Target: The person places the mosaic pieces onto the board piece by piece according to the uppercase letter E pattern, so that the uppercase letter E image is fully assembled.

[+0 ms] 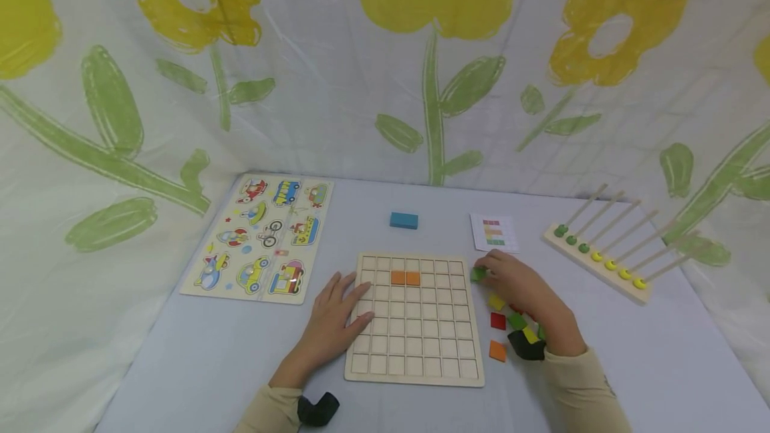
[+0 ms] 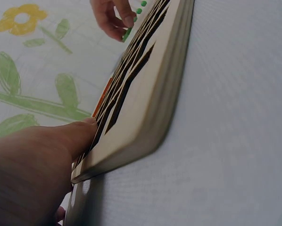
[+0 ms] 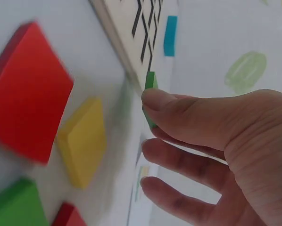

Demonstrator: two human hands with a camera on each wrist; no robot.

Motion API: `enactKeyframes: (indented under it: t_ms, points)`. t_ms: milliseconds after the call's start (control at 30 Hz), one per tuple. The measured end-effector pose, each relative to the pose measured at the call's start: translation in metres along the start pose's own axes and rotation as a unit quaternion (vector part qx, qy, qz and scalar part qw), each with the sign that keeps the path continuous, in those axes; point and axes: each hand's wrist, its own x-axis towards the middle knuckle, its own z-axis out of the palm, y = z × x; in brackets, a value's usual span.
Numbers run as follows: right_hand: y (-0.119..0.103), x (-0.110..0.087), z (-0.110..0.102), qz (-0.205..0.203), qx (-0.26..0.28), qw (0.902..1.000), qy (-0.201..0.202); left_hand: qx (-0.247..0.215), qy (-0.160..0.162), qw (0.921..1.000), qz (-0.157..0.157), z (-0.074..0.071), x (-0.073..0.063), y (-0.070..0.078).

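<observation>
My right hand (image 1: pixel 519 284) pinches a green square tile (image 3: pixel 151 81) between thumb and finger, just off the right edge of the wooden grid board (image 1: pixel 415 377). My left hand (image 1: pixel 329 318) lies along the board's left edge with fingers spread, the thumb and a fingertip over its border. Two orange tiles (image 1: pixel 406 278) sit side by side in the second row of the board. Loose tiles lie under and beside my right wrist, among them a red tile (image 1: pixel 498 321), a yellow tile (image 3: pixel 84 141) and an orange tile (image 1: pixel 497 351); some are partly hidden.
Behind the board lies a blue block (image 1: pixel 404 220). A card with a coloured pattern (image 1: pixel 508 234) is at the back right. Farther right stands a wooden peg rack (image 1: pixel 595 263) with green and yellow beads. A picture puzzle board (image 1: pixel 255 239) lies to the left.
</observation>
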Motion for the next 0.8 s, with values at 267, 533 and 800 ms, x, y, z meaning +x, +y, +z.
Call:
enactKeyframes:
  t_ms: [267, 533, 800]
  points:
    - [-0.025, 0.011, 0.002, -0.005, 0.028, 0.9994, -0.017, 0.0, 0.003, 1.0, 0.003, 0.001, 0.001, 0.0]
    - [-0.047, 0.023, 0.007, -0.034, 0.062, 0.9974, -0.015, 0.001, 0.011, 0.9999, 0.007, 0.002, 0.0, -0.002]
    - [-0.059, 0.033, 0.013, -0.074, 0.051, 0.9958, -0.018, 0.009, 0.004, 0.9999, 0.002, 0.003, 0.0, -0.003]
